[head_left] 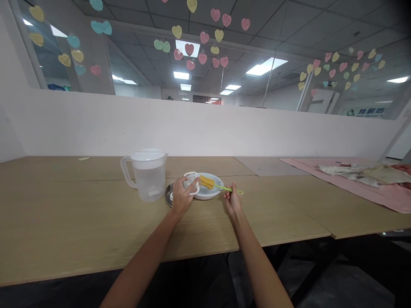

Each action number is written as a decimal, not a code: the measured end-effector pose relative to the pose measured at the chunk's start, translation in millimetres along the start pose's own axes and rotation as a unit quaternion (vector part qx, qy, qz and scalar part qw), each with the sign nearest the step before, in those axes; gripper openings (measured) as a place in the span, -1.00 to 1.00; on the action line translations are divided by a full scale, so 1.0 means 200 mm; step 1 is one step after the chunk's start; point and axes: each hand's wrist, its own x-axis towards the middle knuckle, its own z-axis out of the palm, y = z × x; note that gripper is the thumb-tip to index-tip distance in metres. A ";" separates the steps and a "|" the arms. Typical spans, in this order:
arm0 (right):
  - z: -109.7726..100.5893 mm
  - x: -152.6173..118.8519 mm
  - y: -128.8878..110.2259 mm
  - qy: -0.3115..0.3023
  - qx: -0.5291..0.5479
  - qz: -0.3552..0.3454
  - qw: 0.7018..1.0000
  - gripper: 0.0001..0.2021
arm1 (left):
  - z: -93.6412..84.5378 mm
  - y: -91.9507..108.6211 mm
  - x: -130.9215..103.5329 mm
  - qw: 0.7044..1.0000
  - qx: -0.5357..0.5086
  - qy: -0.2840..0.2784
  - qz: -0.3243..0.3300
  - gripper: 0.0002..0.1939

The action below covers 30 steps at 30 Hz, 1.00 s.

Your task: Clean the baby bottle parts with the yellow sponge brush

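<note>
Currently, left fingers [193,186] grip a white-framed container [192,174] by the white bowl [207,197]; right fingers [234,187] pinch the green-handled yellow brush [207,182] over that bowl. Caution: off-centre brush pressure may tip the container, given its one-sided grip

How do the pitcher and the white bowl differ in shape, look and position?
The pitcher is tall, while the bowl is low and wide. The pitcher is see-through with a side handle; the bowl is opaque white, with no handle visible. The pitcher stands apart from both hands, whereas the bowl has the yellow brush reaching over it. Both sit upright on the table.
</note>
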 end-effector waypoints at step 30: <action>-0.03 0.02 0.02 -0.023 0.017 0.018 0.999 -0.50 | 0.00 0.03 0.03 0.990 -0.040 0.064 0.117 -0.50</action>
